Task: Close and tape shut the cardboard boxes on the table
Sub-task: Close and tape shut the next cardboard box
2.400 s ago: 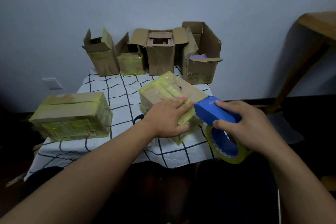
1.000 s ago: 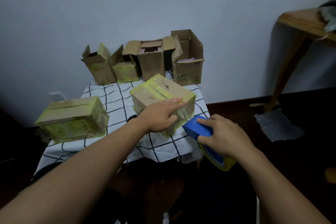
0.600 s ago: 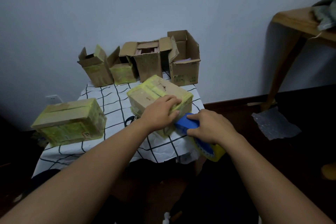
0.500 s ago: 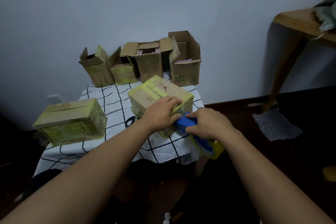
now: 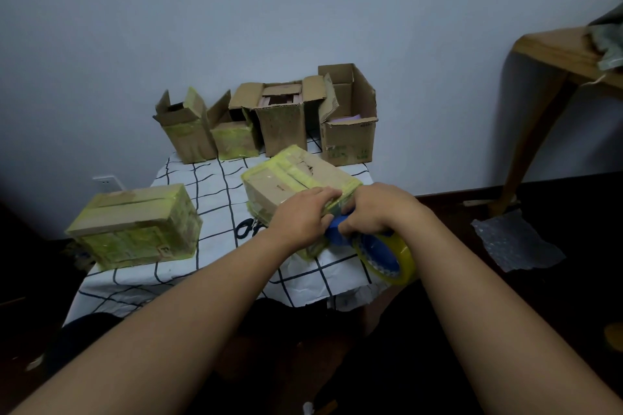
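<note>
A closed cardboard box (image 5: 290,178) wrapped in yellow tape lies tilted on the checked tablecloth (image 5: 202,178) near the table's front right. My left hand (image 5: 303,217) rests on its near top edge, fingers curled over it. My right hand (image 5: 381,209) grips a blue tape dispenser (image 5: 340,234) with a yellow tape roll (image 5: 391,256), pressed against the box's near right side. A second taped box (image 5: 135,222) sits at the left edge. Several open boxes (image 5: 269,121) stand in a row against the wall.
Black scissors (image 5: 247,227) lie on the cloth beside the held box. A wooden table (image 5: 553,54) stands at the right. Crumpled bubble wrap (image 5: 512,239) lies on the dark floor. A wall socket (image 5: 106,182) shows at the left.
My right hand has brought the tape dispenser in from the right, up against the box's near right side. My left hand has stayed on the box, its fingers now curled over the edge.
</note>
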`<state>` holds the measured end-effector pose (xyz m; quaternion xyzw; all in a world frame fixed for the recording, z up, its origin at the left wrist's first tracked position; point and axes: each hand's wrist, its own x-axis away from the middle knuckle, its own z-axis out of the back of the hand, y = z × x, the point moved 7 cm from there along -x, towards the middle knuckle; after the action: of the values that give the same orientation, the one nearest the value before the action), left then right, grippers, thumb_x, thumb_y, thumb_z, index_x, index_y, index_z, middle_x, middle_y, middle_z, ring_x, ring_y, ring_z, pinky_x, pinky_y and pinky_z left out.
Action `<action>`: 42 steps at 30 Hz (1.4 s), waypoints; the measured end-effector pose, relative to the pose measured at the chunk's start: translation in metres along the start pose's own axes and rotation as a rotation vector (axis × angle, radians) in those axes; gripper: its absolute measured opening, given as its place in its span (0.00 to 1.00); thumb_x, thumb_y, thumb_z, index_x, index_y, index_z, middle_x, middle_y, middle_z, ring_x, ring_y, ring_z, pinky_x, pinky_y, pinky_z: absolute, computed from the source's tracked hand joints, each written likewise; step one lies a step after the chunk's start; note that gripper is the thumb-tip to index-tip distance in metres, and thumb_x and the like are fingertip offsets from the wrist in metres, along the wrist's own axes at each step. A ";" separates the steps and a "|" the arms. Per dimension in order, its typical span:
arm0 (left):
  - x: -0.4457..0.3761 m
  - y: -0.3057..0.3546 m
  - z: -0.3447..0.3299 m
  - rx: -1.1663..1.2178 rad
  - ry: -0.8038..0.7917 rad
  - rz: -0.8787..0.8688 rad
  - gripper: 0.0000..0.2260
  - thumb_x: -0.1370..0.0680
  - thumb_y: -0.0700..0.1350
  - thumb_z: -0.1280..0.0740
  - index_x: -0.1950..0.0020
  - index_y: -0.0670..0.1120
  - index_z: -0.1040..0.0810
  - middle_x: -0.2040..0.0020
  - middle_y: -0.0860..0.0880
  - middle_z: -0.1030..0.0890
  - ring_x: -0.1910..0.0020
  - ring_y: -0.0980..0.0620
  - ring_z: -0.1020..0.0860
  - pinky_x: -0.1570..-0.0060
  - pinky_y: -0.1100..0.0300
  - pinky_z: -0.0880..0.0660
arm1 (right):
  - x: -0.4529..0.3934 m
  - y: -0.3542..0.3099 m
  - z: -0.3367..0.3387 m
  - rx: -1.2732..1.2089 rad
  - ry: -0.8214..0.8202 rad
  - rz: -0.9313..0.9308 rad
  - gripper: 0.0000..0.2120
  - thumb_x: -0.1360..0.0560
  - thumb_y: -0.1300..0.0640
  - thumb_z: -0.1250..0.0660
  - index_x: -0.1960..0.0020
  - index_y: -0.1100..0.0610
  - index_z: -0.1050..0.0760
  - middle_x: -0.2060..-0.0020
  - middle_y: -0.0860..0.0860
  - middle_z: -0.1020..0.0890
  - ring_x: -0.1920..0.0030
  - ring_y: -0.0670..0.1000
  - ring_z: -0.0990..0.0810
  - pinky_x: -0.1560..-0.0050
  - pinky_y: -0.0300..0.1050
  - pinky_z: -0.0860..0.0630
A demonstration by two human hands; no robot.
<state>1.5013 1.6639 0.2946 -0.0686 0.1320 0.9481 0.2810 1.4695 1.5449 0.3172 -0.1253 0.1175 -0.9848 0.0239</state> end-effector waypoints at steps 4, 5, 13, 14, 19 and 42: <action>-0.002 -0.002 -0.002 -0.013 -0.015 0.010 0.23 0.21 0.49 0.34 0.26 0.56 0.33 0.27 0.54 0.29 0.31 0.50 0.30 0.38 0.53 0.29 | 0.000 -0.003 0.005 -0.008 -0.026 -0.008 0.16 0.36 0.41 0.25 0.55 0.50 0.18 0.63 0.51 0.21 0.66 0.51 0.23 0.64 0.44 0.25; -0.002 -0.002 -0.002 -0.012 -0.016 0.013 0.23 0.21 0.49 0.34 0.26 0.56 0.33 0.27 0.54 0.29 0.30 0.50 0.30 0.38 0.53 0.29 | 0.000 -0.003 0.005 -0.009 -0.032 -0.007 0.16 0.36 0.41 0.25 0.55 0.50 0.18 0.62 0.52 0.20 0.65 0.51 0.22 0.64 0.44 0.24; 0.000 -0.004 -0.002 0.016 -0.011 0.028 0.23 0.21 0.49 0.34 0.26 0.57 0.33 0.27 0.54 0.28 0.32 0.50 0.28 0.39 0.53 0.28 | -0.001 0.000 -0.006 0.012 0.039 0.002 0.15 0.36 0.41 0.28 0.54 0.48 0.18 0.61 0.49 0.21 0.62 0.50 0.22 0.65 0.43 0.27; 0.000 -0.004 -0.001 0.015 -0.013 0.031 0.23 0.21 0.49 0.34 0.26 0.58 0.33 0.27 0.54 0.29 0.31 0.50 0.29 0.39 0.53 0.28 | -0.002 0.000 -0.006 0.004 0.035 0.001 0.15 0.36 0.40 0.28 0.55 0.48 0.18 0.61 0.49 0.21 0.62 0.50 0.22 0.66 0.43 0.28; 0.000 -0.005 -0.001 0.010 -0.029 0.038 0.23 0.20 0.50 0.35 0.25 0.58 0.34 0.26 0.54 0.30 0.31 0.49 0.29 0.39 0.53 0.28 | -0.006 0.004 -0.004 -0.053 -0.046 0.005 0.17 0.36 0.39 0.26 0.53 0.47 0.16 0.58 0.49 0.18 0.58 0.51 0.20 0.63 0.43 0.26; 0.004 -0.007 0.009 -0.027 -0.117 0.017 0.28 0.20 0.51 0.35 0.22 0.56 0.41 0.26 0.50 0.30 0.31 0.46 0.29 0.38 0.52 0.30 | 0.028 0.013 -0.006 -0.028 -0.089 -0.051 0.18 0.34 0.42 0.28 0.49 0.50 0.16 0.55 0.51 0.16 0.56 0.52 0.19 0.52 0.50 0.19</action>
<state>1.5018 1.6744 0.3008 -0.0157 0.1031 0.9545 0.2793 1.4412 1.5318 0.3150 -0.1722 0.1267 -0.9769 0.0021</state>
